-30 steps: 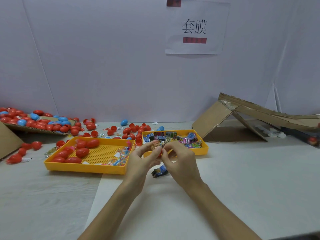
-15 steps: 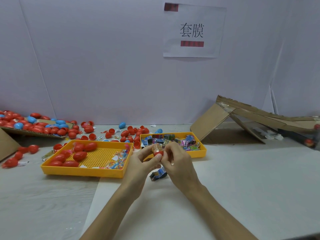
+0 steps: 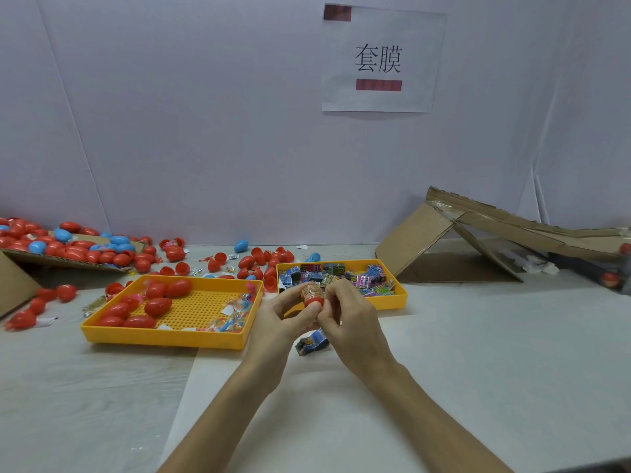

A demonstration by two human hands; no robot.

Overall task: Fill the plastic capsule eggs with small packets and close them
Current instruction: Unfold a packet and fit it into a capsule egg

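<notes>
Egg [image 3: 311, 296] stays pinched by left hand [image 3: 277, 321], right hand [image 3: 352, 323].

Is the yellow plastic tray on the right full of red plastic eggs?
No, the right yellow plastic tray holds small colourful packets; red plastic eggs lie in the left yellow tray.

One wide-angle view, worn on the person's head, looked forward and down across the table [image 3: 478, 370] toward the back wall [image 3: 205, 131]. Both forearms entered from the bottom edge, so the left hand [image 3: 276, 319] and right hand [image 3: 351, 322] sat close beneath the lens, gripping the capsule egg [image 3: 311, 295] near the frame's middle. Farther off, the paper sign [image 3: 380, 59] on the wall reached almost to the top edge.
</notes>
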